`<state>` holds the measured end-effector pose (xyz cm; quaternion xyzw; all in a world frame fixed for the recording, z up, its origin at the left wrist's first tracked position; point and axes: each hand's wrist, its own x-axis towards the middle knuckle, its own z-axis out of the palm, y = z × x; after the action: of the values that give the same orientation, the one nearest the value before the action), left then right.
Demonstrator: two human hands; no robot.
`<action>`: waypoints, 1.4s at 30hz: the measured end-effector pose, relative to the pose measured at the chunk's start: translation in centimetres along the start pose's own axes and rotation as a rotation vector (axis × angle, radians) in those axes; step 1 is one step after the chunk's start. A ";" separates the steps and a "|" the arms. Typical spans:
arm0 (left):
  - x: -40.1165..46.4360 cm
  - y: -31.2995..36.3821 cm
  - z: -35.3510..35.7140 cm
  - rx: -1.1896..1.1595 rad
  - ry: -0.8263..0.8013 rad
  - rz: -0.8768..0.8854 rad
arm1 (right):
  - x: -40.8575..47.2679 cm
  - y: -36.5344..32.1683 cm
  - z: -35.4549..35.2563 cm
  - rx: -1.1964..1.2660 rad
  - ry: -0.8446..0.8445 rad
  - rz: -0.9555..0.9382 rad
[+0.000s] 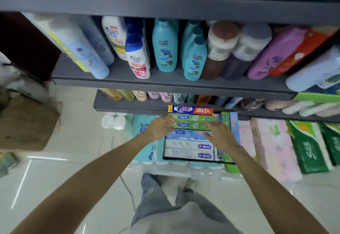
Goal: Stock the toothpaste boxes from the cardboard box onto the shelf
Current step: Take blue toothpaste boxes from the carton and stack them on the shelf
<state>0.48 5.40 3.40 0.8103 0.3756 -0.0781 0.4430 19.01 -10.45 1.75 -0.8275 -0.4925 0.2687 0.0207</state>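
Note:
Several toothpaste boxes lie stacked flat in a dark-rimmed open box (193, 160) low in front of me. A blue and red one (190, 110) is farthest, then two green ones (193, 121), a pale blue one (184, 134) and two white ones (185, 150). More stand on edge along the right side (234, 123). My left hand (159, 127) curls its fingers round the left end of the green boxes. My right hand (220, 135) lies with fairly straight fingers on their right end and on the pale blue box.
Above runs a grey shelf (165, 81) with shampoo bottles (165, 47), and under it a lower shelf (128, 105) of small bottles. Tissue packs (272, 147) and green packs (309, 149) sit at floor level on the right. A brown cardboard carton (27, 123) stands on the left.

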 end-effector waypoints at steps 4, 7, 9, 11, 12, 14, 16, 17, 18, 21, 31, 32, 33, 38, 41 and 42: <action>1.6 -0.6 5.5 0.356 -0.012 0.034 | 1.4 1.6 2.0 -0.036 -0.054 -0.074; 2.4 -0.4 7.8 0.601 -0.017 0.069 | 2.7 1.9 2.5 -0.037 -0.031 -0.138; 2.8 -0.5 8.7 0.641 0.026 0.062 | 3.4 1.9 2.5 -0.062 -0.040 -0.150; 3.4 -0.5 9.1 0.690 0.055 0.071 | 4.0 2.1 2.5 -0.090 -0.040 -0.161; 3.7 -0.6 9.1 0.725 0.055 0.086 | 4.3 2.3 2.5 -0.110 -0.035 -0.167; 4.3 -0.4 8.7 0.788 0.025 0.122 | 4.9 2.4 2.3 -0.171 -0.028 -0.185; 4.4 -0.2 8.3 0.831 -0.014 0.155 | 5.8 2.2 2.1 -0.237 -0.030 -0.217; 4.2 -0.1 8.2 0.822 -0.023 0.164 | 6.1 2.1 1.9 -0.253 -0.034 -0.226; 3.8 -0.1 8.1 0.800 -0.021 0.177 | 6.5 2.0 1.8 -0.265 -0.037 -0.238; 2.1 -0.7 7.8 0.748 -0.021 0.231 | 7.2 1.6 1.9 -0.339 -0.039 -0.311; -1.2 -4.7 6.4 0.634 -0.039 0.081 | 5.9 0.1 4.7 -0.525 0.058 -0.260; -1.2 -5.0 6.4 0.635 -0.050 0.089 | 6.0 -0.2 4.9 -0.492 0.077 -0.253; -1.0 -5.2 6.5 0.637 -0.050 0.106 | 6.2 -0.7 4.9 -0.459 0.088 -0.243; -0.2 -5.4 7.5 0.646 -0.045 0.116 | 6.7 -1.3 4.9 -0.488 0.076 -0.349; -0.1 -5.2 7.8 0.677 -0.044 0.104 | 6.3 -0.4 4.9 -0.447 0.068 -0.417; -0.1 -5.2 7.8 0.683 -0.046 0.107 | 6.2 -0.3 5.1 -0.433 0.070 -0.388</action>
<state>-1.47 1.00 -4.63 0.9284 0.2749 -0.1941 0.1578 18.70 -6.33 -5.17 -0.7119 -0.6863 0.1196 -0.0885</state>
